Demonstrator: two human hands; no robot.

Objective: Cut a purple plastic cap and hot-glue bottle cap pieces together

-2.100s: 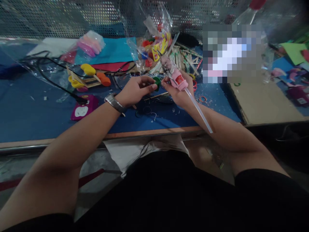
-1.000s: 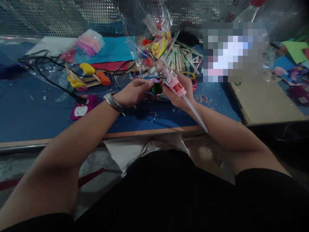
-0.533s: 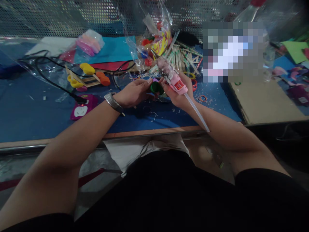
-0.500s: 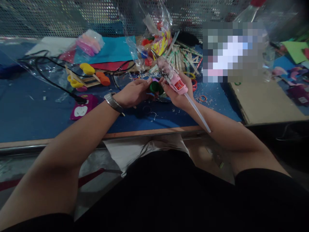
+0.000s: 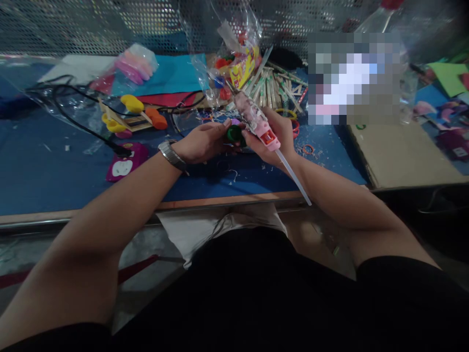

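My left hand (image 5: 202,143), with a metal watch on its wrist, is closed on a small green bottle cap (image 5: 234,134). A bit of purple (image 5: 235,121) shows just behind the cap. In my right hand (image 5: 279,131) is a pink hot glue gun (image 5: 261,128), its front caked with grey residue and its nozzle pointing up and left. A long translucent glue stick (image 5: 294,177) sticks out of its back over my right forearm. My right fingertips are close to the cap; whether they touch it I cannot tell.
A craft-stick cart with coloured caps (image 5: 137,123) stands at the left, behind a purple power adapter (image 5: 127,164) with a black cable. A pile of sticks (image 5: 269,88) and a clear bag of caps (image 5: 223,78) lie at the back. Cardboard (image 5: 406,151) is on the right.
The glue gun has turned slightly in my right hand and shifted a little left, its glue stick swinging left and down. My left hand stays in place with the green bottle cap.
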